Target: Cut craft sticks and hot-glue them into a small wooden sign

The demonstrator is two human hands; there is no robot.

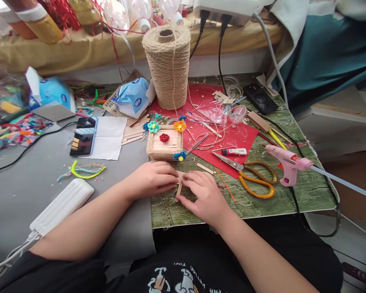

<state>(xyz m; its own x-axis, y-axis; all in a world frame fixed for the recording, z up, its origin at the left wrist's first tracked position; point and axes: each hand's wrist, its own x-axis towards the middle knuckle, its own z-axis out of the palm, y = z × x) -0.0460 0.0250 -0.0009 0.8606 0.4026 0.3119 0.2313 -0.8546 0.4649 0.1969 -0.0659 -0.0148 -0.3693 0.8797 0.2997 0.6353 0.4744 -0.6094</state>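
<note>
Pale wooden craft sticks (179, 190), crossed in a small T-like shape, lie between my two hands near the table's front edge. From the left, my left hand (154, 179) is closed on one end of them. My right hand (205, 194) pinches the other side, its thumb by the lower tip of the upright stick. My fingers partly hide the joint. Just beyond stands a twine-edged craft-stick box (164, 149) with a red rose (164, 138) in its middle and blue, teal and orange flowers at its corners.
Right of my hands lie scissors (258, 179), a glue tube (234, 151) and a pink glue gun (288, 162) with a trailing cord. A tall twine spool (167, 69) stands behind. At left are a phone (83, 136) and a white power bank (62, 203).
</note>
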